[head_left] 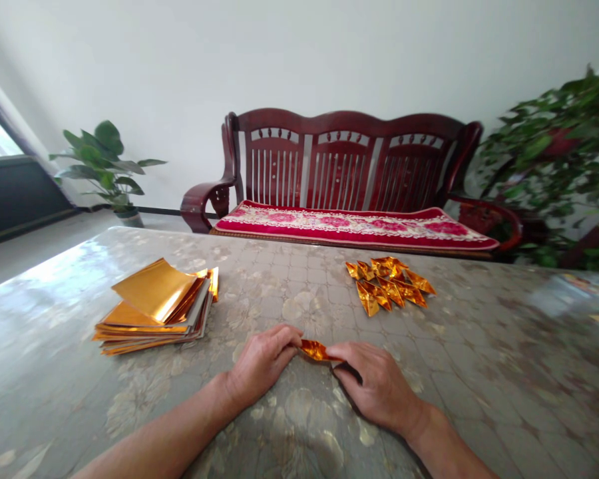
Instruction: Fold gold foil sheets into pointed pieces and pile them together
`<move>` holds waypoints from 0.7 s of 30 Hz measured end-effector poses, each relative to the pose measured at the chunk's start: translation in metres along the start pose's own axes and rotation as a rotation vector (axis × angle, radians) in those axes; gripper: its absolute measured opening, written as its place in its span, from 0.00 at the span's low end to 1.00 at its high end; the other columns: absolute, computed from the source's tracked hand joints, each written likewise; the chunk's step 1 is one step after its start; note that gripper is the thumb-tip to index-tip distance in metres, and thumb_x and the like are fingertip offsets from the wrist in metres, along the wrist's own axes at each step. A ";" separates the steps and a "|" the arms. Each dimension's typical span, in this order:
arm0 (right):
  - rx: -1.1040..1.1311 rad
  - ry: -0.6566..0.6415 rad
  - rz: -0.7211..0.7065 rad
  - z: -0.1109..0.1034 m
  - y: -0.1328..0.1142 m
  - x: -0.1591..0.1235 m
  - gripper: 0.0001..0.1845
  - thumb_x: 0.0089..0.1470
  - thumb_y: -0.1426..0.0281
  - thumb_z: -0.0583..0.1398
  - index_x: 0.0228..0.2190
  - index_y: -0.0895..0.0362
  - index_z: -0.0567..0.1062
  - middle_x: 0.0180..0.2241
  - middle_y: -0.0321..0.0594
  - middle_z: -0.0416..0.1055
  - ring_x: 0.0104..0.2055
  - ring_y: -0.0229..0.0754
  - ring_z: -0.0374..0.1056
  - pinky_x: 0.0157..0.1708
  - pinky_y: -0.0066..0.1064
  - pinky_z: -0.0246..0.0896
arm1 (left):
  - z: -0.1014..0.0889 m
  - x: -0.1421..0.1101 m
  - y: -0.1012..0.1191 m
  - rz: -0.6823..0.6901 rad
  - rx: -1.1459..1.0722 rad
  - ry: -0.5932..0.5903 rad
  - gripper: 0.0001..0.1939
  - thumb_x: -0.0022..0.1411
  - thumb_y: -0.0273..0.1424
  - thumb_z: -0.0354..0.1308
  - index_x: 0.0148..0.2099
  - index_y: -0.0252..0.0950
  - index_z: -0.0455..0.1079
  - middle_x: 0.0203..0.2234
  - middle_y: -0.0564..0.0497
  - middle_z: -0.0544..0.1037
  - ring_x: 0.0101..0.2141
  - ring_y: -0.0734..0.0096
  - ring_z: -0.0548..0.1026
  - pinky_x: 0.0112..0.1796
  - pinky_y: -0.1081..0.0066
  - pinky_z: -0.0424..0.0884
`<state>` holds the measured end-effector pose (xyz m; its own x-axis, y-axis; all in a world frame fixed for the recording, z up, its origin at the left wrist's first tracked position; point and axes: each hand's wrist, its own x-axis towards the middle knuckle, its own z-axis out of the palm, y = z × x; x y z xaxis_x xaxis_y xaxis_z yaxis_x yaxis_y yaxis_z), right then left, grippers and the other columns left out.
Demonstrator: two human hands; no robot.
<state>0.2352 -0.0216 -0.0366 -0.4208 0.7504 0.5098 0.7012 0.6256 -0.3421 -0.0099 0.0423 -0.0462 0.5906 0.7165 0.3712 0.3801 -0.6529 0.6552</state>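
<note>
A small folded piece of shiny gold foil paper is stretched between my two hands, just over the table. My left hand pinches its left end with thumb and fingers. At the other end, my right hand grips the tip between thumb and forefinger. The fingertips hide both ends of the piece. To the left lies a loose stack of gold foil sheets, its top sheet curled upward. Beyond my right hand, several folded gold foil paper ingots sit grouped in rows.
A patterned, glossy cover lies on the table. A blurred clear plastic bag rests at the right edge. Behind the table stands a dark red wooden bench with a red floral cushion. Potted plants flank it.
</note>
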 end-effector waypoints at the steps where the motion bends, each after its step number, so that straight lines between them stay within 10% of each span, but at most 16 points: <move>1: 0.003 -0.001 -0.001 0.000 0.000 0.000 0.15 0.58 0.77 0.58 0.46 0.52 0.72 0.40 0.38 0.79 0.41 0.42 0.74 0.42 0.33 0.66 | 0.000 0.000 0.000 0.000 -0.001 0.003 0.06 0.67 0.24 0.54 0.40 0.41 0.69 0.42 0.54 0.78 0.43 0.74 0.77 0.45 0.76 0.70; 21: -0.032 0.035 -0.095 0.004 0.003 0.006 0.11 0.65 0.73 0.55 0.43 0.53 0.77 0.36 0.38 0.78 0.37 0.38 0.74 0.38 0.29 0.69 | 0.001 0.001 0.002 0.065 -0.078 -0.024 0.08 0.69 0.31 0.55 0.40 0.39 0.76 0.35 0.52 0.81 0.37 0.73 0.79 0.40 0.77 0.72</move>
<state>0.2321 -0.0149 -0.0381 -0.4658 0.6799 0.5664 0.6775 0.6857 -0.2659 -0.0076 0.0411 -0.0453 0.6298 0.6664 0.3991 0.2841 -0.6758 0.6801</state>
